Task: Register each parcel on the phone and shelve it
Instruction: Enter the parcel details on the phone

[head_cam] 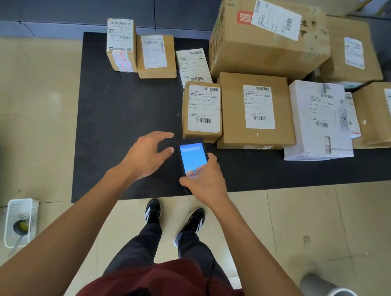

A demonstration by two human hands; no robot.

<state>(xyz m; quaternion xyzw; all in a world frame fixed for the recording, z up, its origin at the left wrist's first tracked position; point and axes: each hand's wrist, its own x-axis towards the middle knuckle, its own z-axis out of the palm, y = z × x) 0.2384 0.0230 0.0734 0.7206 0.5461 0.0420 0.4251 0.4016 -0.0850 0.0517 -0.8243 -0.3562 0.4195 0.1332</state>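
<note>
- Phone [191, 162], screen lit, is held in the right hand [204, 181], fingers curled round its lower half, just short of the small brown parcel [202, 111].
- Left hand [149, 154] hovers beside the phone, fingers spread wide, holding nothing.
- Parcels lie labels up on the black mat [120, 120] on the floor.
- Risk: close-packed labels could make the phone register a neighbouring box [256, 111]; a one-handed grip could let it slip.

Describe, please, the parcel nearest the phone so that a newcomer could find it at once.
Start at the black mat on the floor, and find the phone in the right hand. Just beyond its top edge lies a small brown box: narrower than the square box beside it, its label nearly covering the top.
</note>
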